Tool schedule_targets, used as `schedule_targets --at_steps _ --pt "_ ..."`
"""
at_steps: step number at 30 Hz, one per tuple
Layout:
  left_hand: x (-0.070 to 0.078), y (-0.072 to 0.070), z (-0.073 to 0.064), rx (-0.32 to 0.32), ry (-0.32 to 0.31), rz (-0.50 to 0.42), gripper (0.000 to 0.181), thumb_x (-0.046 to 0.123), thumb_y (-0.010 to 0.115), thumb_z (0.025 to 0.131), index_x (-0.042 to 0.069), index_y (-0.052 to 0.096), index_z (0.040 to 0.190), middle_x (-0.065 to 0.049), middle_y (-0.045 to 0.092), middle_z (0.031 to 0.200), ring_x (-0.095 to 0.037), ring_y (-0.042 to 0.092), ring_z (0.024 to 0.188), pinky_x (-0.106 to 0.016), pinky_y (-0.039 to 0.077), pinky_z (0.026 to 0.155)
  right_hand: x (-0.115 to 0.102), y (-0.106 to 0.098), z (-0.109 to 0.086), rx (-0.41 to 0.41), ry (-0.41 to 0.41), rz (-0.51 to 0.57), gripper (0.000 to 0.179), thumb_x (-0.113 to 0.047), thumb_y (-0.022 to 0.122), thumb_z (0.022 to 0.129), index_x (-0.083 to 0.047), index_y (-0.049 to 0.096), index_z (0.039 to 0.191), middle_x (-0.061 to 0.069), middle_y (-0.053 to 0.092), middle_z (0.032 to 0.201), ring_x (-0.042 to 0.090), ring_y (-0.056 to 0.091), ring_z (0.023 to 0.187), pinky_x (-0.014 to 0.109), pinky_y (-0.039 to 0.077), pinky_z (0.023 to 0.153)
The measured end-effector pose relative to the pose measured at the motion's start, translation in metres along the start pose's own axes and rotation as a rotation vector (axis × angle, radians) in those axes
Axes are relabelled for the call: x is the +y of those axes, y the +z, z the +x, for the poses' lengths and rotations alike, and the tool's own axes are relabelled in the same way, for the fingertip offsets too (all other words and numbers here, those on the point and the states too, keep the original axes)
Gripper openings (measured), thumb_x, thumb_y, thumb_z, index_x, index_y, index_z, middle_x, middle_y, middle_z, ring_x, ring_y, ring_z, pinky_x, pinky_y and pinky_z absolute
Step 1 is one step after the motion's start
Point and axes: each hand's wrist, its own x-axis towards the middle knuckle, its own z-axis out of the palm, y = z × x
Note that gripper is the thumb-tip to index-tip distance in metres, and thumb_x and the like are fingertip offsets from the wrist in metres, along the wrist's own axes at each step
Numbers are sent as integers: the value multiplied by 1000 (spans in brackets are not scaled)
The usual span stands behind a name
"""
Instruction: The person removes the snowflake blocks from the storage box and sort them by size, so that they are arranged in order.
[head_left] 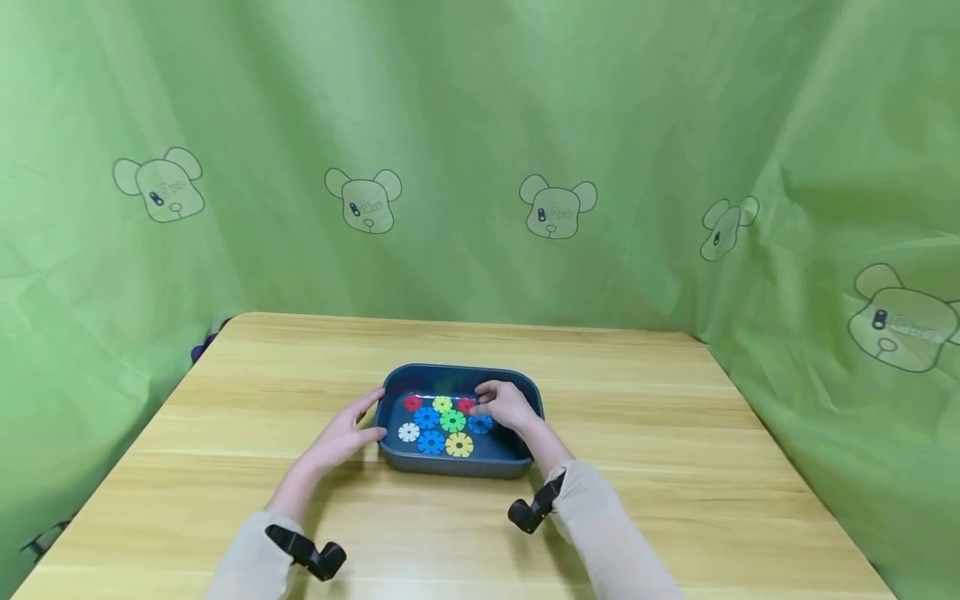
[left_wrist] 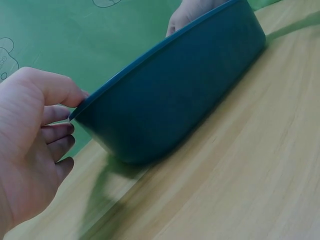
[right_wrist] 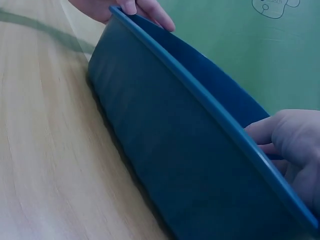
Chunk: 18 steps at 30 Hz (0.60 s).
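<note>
In the head view, from nine round through twelve to three o'clock, a creased green curtain (head_left: 465, 83) with mouse-head outlines (head_left: 367, 206); toward six, a pale wood-grain table (head_left: 660, 433) with a sheen at its near edge. On it, below centre, a dark blue tray (head_left: 453, 467) with toothed discs (head_left: 453, 421) inside. At the tray's nine o'clock, the left hand (head_left: 341, 433), thumb and index finger spread apart, hooked on the rim. At two o'clock, the right hand (head_left: 506, 404) inside, fingers bent beside a red disc (head_left: 466, 406); impossible to tell whether pinching it.

In the left wrist view, left thumb over the rim at nine, remaining fingers curled below; at seven, a soft shadow (left_wrist: 102, 195) across the table.

In the right wrist view, wood grain at nine, curtain at one, left fingers over the rim at eleven; at four, right fingers bent behind the tray wall, tips partly hidden.
</note>
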Motion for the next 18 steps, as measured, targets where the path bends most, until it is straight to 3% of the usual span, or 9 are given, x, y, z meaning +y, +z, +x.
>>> schedule_targets --at_steps 11,18 --pt "-1 0 -2 14 -12 -9 65 4 58 85 -5 28 142 -24 22 148 -43 18 135 -55 16 109 -10 12 6 -99 -73 -34 29 -6 72 78 2 64 105 6 59 86 19 51 79 28 45 66" --pt "4 0 -3 12 -5 -50 66 3 59 85 -5 27 142 -26 23 147 -45 20 133 -55 17 109 -9 20 10 -138 -108 -90 31 -8 77 73 -1 66 102 4 59 86 17 51 79 27 46 68"
